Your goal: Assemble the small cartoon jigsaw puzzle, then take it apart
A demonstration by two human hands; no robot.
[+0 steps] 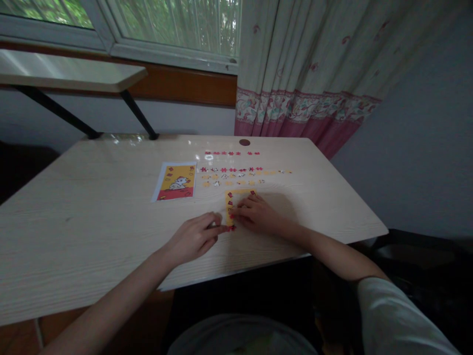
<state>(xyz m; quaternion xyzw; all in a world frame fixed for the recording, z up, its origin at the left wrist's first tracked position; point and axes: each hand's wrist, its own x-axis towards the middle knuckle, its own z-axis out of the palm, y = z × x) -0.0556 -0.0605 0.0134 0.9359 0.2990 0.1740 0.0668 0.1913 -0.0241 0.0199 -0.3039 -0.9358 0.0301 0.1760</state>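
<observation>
Though left hand and right hand touch the puzzle, their grip is unclear.

The picture sheet is yellow on top and red at the bottom, with a white animal and a white edge. Right of the sheet, the puzzle is yellow with dark red bits. Also right of the sheet are pinky-red pieces and yellow and white pieces. The table under the sheet is pale with wood lines. Past the sheet, the flowery curtain is cream above and pink below.
</observation>
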